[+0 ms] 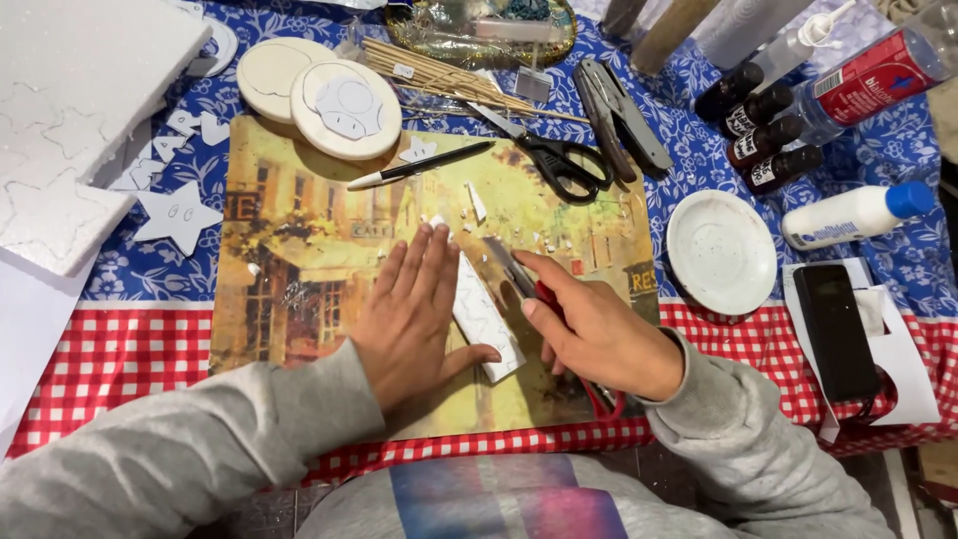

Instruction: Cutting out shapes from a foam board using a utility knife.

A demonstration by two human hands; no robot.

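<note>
Left hand (414, 314) lies flat, fingers spread, pressing a white foam strip (486, 317) onto the picture placemat (299, 250), near the middle of its front half. Right hand (589, 334) is clamped around a red-handled craft knife (524, 281), blade tip down at the strip's far right edge, just beside the left fingertips. That's the worry: the blade runs close to those fingers, so a slip off the soft foam would likely carry it into them. If the flat palm lets the strip slide on the glossy mat, the cut could wander.

White crumbs dot the mat beyond the hands. Further back on it lie a black pen (419, 165) and scissors (559, 155). At the mat's far left corner sit two round discs (319, 95), with a bundle of wooden skewers (449, 80) beside them. To the right, on the blue floral cloth, stand a white dish (720, 252) and small dark bottles (763, 135); a foam star (178, 215) lies off the mat's left edge.
</note>
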